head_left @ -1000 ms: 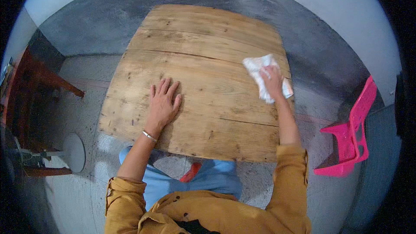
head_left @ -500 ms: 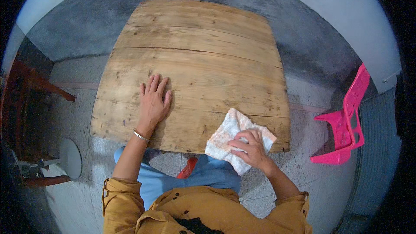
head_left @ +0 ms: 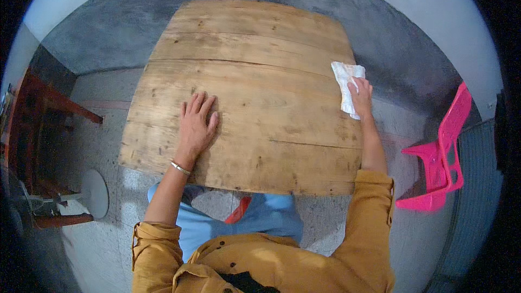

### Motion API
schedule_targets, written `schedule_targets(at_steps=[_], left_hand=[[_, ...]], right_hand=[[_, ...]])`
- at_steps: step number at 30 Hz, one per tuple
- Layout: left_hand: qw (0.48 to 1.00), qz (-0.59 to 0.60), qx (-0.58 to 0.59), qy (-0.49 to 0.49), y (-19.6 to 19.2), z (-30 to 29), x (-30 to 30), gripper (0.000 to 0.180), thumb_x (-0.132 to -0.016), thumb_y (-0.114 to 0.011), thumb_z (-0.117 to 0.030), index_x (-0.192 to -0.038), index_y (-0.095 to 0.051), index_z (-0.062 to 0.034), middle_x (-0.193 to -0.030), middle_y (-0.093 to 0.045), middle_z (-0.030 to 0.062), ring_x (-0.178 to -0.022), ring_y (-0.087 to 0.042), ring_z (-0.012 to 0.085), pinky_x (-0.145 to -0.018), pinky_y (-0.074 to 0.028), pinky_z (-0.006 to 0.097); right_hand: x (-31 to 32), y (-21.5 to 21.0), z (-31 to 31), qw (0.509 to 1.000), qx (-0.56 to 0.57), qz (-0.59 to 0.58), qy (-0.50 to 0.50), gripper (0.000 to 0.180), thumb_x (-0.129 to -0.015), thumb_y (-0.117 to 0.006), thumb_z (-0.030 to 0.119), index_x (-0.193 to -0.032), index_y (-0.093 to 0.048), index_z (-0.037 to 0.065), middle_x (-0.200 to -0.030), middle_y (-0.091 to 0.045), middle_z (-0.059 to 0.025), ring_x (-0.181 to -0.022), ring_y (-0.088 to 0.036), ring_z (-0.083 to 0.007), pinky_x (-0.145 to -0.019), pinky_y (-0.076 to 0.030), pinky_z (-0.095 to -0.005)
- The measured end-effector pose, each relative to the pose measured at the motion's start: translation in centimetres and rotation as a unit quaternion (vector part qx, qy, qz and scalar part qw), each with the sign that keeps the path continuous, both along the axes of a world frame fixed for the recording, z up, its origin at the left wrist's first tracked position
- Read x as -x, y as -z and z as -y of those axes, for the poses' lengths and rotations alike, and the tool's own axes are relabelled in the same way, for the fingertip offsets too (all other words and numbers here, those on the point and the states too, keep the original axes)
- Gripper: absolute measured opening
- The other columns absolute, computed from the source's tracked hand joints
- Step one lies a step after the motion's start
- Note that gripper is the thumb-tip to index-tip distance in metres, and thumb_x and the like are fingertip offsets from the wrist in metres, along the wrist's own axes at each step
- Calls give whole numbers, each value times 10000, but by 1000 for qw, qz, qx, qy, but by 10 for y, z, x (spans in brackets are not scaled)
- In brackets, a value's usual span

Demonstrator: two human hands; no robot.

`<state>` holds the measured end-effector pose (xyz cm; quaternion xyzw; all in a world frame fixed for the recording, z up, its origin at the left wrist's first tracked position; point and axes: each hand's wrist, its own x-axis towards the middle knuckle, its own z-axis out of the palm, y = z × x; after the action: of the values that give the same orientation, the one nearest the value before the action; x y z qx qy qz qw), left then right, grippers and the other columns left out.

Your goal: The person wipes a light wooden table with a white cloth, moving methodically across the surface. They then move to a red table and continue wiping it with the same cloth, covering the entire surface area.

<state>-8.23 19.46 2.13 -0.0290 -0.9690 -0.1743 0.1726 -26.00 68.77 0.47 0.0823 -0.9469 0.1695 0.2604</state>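
Observation:
A worn wooden plank table (head_left: 255,76) fills the middle of the view. My left hand (head_left: 196,125) lies flat on its near left part, fingers spread, holding nothing. A thin bracelet circles that wrist. My right hand (head_left: 361,95) presses a crumpled white cloth (head_left: 345,84) against the table's right edge, about halfway along its depth. Both arms wear mustard-yellow sleeves pushed up the forearms.
A bright pink plastic chair (head_left: 442,154) stands on the floor to the right of the table. At the left edge are a dark wooden piece of furniture (head_left: 38,130) and a round grey disc (head_left: 95,192) on the floor. The floor is grey concrete.
My right hand has carried the cloth from the table's near right corner up along the right edge, away from me. The left hand has stayed flat in place.

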Motion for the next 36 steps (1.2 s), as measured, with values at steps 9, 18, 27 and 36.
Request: schedule_targets(at_steps=[9,18,27,36], left_hand=[[1000,-23,18,-1,5,-2,0,437,-916,-515,-286,-1316,-537,-111,-1417,-458,137,-1347,-365,318,-1117,-219,528],[994,-29,-95,42,6,-5,-4,450,-912,-568,-257,-1329,-509,-100,-1421,-426,192,-1339,-368,353,-1120,-241,509],[955,11,-88,284,-48,-145,-51,615,-831,-596,-518,-1350,-515,-198,-1461,-358,199,-1341,-318,426,-1107,-239,556],[927,-11,-8,375,-14,-213,-89,548,-804,-611,-516,-1273,-576,-235,-1340,-484,108,-1265,-403,338,-1035,-282,594]], right_hand=[[-242,-17,56,993,-1,77,-90,275,-736,-721,177,-1004,-692,125,-1031,-563,-98,-1008,-512,-304,-896,-359,-465],[-257,-34,189,980,75,70,-169,290,-791,-715,239,-1065,-698,147,-1011,-577,-65,-986,-520,-274,-847,-399,-402],[-187,-53,79,982,187,-27,3,306,-941,-540,225,-1178,-625,53,-1281,-512,-165,-1213,-470,-312,-1036,-369,-407],[-155,7,11,967,150,158,135,467,-992,-425,361,-1342,-494,59,-1352,-453,-248,-1267,-397,-414,-1066,-320,-462]])
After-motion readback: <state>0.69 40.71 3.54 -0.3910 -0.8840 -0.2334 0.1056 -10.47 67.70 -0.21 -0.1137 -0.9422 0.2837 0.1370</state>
